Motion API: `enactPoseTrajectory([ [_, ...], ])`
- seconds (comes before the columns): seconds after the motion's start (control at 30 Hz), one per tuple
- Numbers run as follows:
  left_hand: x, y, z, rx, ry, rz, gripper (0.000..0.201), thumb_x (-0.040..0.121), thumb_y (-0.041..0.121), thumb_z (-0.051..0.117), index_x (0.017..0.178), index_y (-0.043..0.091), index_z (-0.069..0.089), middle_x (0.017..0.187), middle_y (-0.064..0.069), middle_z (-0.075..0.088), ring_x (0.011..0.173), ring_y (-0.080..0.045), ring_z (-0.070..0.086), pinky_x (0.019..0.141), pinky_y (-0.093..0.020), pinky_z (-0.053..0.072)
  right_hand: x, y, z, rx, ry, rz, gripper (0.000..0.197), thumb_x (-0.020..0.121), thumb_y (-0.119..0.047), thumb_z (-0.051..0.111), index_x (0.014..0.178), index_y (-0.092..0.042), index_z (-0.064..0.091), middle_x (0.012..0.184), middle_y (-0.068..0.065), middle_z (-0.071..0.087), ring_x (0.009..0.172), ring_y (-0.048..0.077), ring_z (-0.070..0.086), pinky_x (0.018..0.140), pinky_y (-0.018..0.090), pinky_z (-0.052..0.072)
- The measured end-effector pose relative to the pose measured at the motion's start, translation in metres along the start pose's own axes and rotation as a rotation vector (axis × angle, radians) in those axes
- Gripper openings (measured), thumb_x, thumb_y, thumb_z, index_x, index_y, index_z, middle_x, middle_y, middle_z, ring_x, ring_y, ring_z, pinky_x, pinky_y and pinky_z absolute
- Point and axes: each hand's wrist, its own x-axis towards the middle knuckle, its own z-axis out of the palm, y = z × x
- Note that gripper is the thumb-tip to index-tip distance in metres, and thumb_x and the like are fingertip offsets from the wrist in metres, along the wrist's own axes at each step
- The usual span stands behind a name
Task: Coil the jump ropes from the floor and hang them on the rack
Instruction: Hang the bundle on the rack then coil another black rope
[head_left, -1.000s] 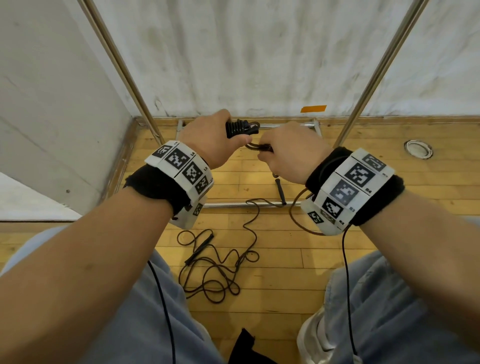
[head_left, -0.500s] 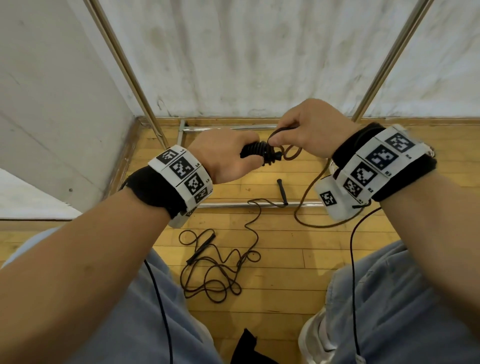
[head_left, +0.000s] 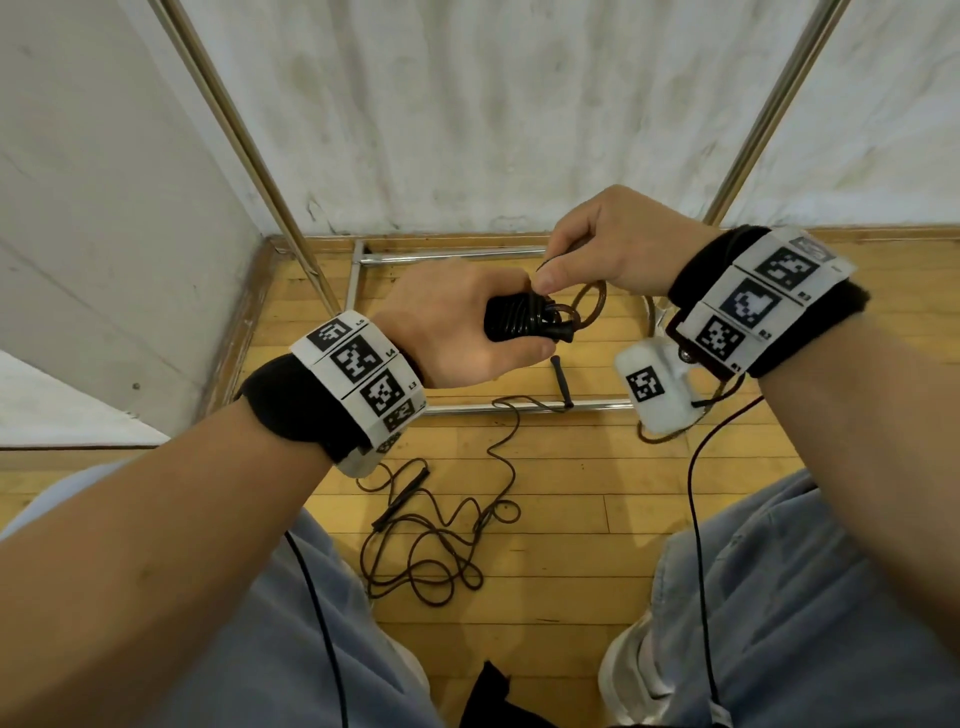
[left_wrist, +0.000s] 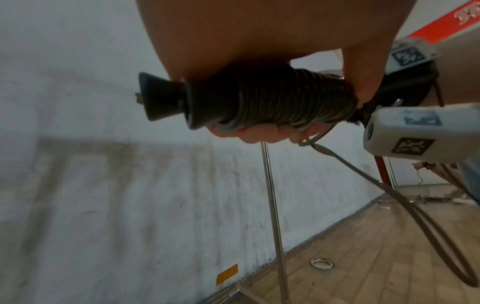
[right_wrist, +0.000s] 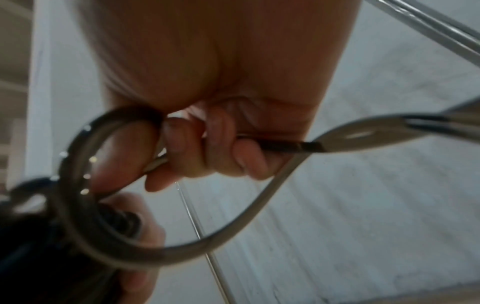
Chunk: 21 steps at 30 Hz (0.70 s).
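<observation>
My left hand (head_left: 462, 332) grips a pair of black jump-rope handles with dark rope wound tightly round them, the rope bundle (head_left: 519, 322) (left_wrist: 272, 98). My right hand (head_left: 597, 249) is just above and right of it, pinching the free end of that rope (right_wrist: 182, 242), which curls in a loop (head_left: 587, 306) beside the bundle. A second jump rope (head_left: 441, 540) lies tangled on the wooden floor between my knees, one black handle (head_left: 402, 499) at its left, the other handle (head_left: 562, 382) by the rack's base bar.
The metal rack's slanted poles (head_left: 244, 140) (head_left: 769, 109) rise left and right in front of a white wall; its base bars (head_left: 519, 408) lie on the floor. A wall corner is at the left. A round floor fitting (left_wrist: 321, 263) sits near the wall.
My right hand has lifted from beside the left hand to above it, carrying the rope end up and over the bundle. The left hand dropped slightly and tilted the bundle.
</observation>
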Motion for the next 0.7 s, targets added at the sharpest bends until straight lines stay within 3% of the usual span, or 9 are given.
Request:
enactPoseTrajectory([
  [0.07,-0.002,0.003,-0.004,-0.086,0.022,-0.001,0.044,0.074,0.062,0.053,0.099,0.028,0.066,0.062,0.013,0.056,0.059,-0.004,0.054,0.053,-0.026,0.036,0.001,0.004,0.001,0.144,-0.043,0.001,0.032,0.057,-0.056,0.075,0.061,-0.025,0.069,0.049,-0.01,0.052,0.047,0.002,0.046,0.046,0.012,0.038],
  [0.17,-0.004,0.012,-0.01,-0.259,0.046,0.004,0.048,0.075,0.062,0.052,0.094,0.021,0.066,0.064,0.006,0.058,0.058,-0.013,0.056,0.052,-0.033,0.042,0.003,0.007,0.005,0.452,-0.131,-0.005,0.024,0.07,-0.036,0.075,0.058,-0.019,0.065,0.046,-0.007,0.051,0.043,0.007,0.046,0.045,0.017,0.04],
  [0.27,-0.004,0.017,-0.011,-0.432,0.1,-0.007,0.037,0.076,0.06,0.052,0.082,0.025,0.062,0.061,0.006,0.053,0.055,-0.014,0.051,0.051,-0.035,0.04,0.007,0.006,0.014,0.702,-0.171,-0.009,0.024,0.069,-0.033,0.076,0.055,-0.016,0.067,0.051,-0.003,0.057,0.045,0.01,0.052,0.045,0.017,0.043],
  [0.33,-0.002,0.016,-0.011,-0.523,0.164,-0.059,0.042,0.076,0.06,0.052,0.078,0.018,0.059,0.06,0.004,0.05,0.053,-0.016,0.047,0.051,-0.034,0.037,0.011,0.006,0.022,0.802,-0.147,0.004,0.018,0.078,-0.023,0.072,0.063,-0.013,0.068,0.059,0.003,0.057,0.053,0.014,0.051,0.049,0.02,0.044],
  [0.4,0.001,0.013,-0.012,-0.533,0.25,-0.129,0.054,0.075,0.062,0.05,0.078,0.009,0.059,0.062,-0.007,0.056,0.054,-0.023,0.052,0.05,-0.039,0.041,0.014,0.005,0.029,0.886,-0.104,0.042,0.011,0.079,-0.014,0.059,0.074,-0.008,0.066,0.065,0.007,0.056,0.056,0.016,0.051,0.053,0.023,0.047],
  [0.47,0.004,0.009,-0.012,-0.505,0.334,-0.203,0.053,0.075,0.065,0.047,0.074,0.013,0.056,0.061,-0.005,0.057,0.053,-0.018,0.054,0.049,-0.036,0.043,0.016,0.003,0.036,0.933,-0.047,0.074,0.013,0.084,-0.011,0.055,0.08,-0.007,0.067,0.062,0.006,0.059,0.055,0.015,0.054,0.057,0.026,0.049],
  [0.57,0.011,-0.002,-0.012,-0.428,0.433,-0.319,0.048,0.072,0.069,0.043,0.061,0.023,0.046,0.051,0.007,0.045,0.045,-0.003,0.044,0.045,-0.016,0.031,0.015,-0.006,0.05,0.738,0.033,0.077,0.02,0.097,-0.02,0.046,0.088,-0.012,0.062,0.06,0.001,0.056,0.055,0.014,0.051,0.064,0.032,0.044],
  [0.63,0.017,-0.009,-0.01,-0.367,0.448,-0.388,0.051,0.071,0.072,0.041,0.059,0.023,0.044,0.049,0.008,0.043,0.044,-0.003,0.042,0.043,-0.017,0.028,0.011,-0.016,0.06,0.485,0.093,0.047,0.021,0.099,-0.021,0.042,0.089,-0.016,0.06,0.059,-0.001,0.049,0.052,0.012,0.045,0.056,0.024,0.043],
  [0.7,0.02,-0.016,-0.007,-0.292,0.441,-0.434,0.052,0.072,0.074,0.042,0.059,0.024,0.045,0.05,0.008,0.045,0.046,-0.004,0.044,0.044,-0.02,0.028,0.007,-0.025,0.069,0.295,0.138,0.004,0.019,0.099,-0.014,0.039,0.095,-0.011,0.057,0.059,-0.003,0.043,0.048,0.008,0.038,0.045,0.015,0.033],
])
